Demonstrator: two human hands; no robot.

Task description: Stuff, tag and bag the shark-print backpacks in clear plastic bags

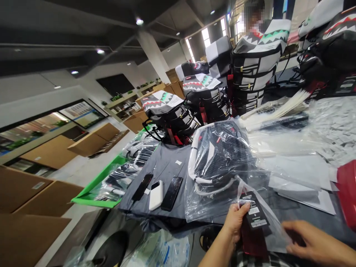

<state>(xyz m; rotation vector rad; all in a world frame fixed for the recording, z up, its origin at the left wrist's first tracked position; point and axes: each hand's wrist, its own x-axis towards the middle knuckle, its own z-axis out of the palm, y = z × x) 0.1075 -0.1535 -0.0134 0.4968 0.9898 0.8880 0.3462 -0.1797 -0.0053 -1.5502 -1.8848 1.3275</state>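
the left hand (236, 221) is closed on a clear plastic bag (274, 226), lifting it with a black hang tag (254, 209) turned up toward the camera, perhaps so it can be read. the right hand (314, 239) is half open, its fingers against the bag's right side, with no firm grip that i can make out. a red item (251, 237) shows in the bag. just beyond the hands, a wrapped backpack (219, 159) lies on grey cloth (167, 163), with two phones (171, 193) and a white power bank (155, 195) to its left.
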